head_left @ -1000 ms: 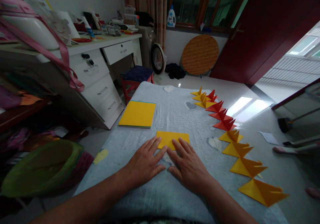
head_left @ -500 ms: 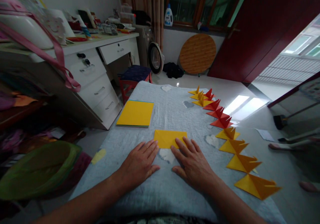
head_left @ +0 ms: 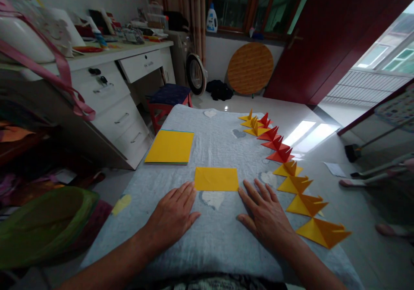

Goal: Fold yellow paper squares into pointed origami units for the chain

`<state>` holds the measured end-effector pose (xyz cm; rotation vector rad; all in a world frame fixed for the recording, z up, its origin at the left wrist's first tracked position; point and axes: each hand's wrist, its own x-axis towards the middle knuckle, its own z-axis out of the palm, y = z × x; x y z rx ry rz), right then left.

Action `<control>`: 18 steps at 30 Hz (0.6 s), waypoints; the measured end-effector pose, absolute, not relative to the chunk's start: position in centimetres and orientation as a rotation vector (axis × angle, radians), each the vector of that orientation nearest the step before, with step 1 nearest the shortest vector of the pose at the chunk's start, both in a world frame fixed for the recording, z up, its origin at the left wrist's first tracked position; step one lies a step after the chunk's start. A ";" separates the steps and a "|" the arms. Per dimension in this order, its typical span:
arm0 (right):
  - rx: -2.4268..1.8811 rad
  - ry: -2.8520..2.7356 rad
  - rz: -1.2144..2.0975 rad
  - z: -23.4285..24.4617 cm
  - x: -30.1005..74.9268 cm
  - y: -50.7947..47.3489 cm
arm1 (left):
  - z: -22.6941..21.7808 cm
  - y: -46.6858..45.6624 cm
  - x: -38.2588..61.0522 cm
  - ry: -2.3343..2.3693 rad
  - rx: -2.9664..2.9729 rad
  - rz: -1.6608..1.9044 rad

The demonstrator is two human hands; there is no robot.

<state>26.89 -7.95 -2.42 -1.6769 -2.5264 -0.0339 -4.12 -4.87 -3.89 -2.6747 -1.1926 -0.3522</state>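
Note:
A sheet of yellow paper (head_left: 216, 179), folded into a rectangle, lies flat on the cloth-covered table (head_left: 220, 148) in front of me. At its lower left corner rest the fingertips of my left hand (head_left: 173, 212), fingers stretched and the palm down. My right hand (head_left: 265, 210) lies flat with its fingers spread, the index fingertip at the paper's lower right corner. Neither hand grips anything. Beyond my left hand sits a stack of square paper (head_left: 170, 147), yellow on top.
Along the table's right side runs a row of several folded paper cranes, yellow (head_left: 307, 204) and red (head_left: 280, 153). A green-lined bin (head_left: 48, 225) stands at the left below the desk drawers (head_left: 121, 118). Behind the table is a stool (head_left: 170, 94).
My right hand has slid right, off the folded paper to its corner. The left hand stays by the left corner. The whole view has shifted slightly.

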 end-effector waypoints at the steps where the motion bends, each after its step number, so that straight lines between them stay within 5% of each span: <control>1: -1.690 -2.516 -0.037 -2.3 26.9 -8.0 | -3.9 -4.9 -4.2 -1.188 -2.662 -0.360; 12: -1.750 -2.164 0.256 -0.7 24.7 -2.1 | 0.1 -1.8 -0.9 -1.457 -2.731 -0.419; 18: -1.695 -2.008 0.375 -2.6 24.2 0.1 | -2.1 0.5 1.0 -1.430 -2.790 -0.603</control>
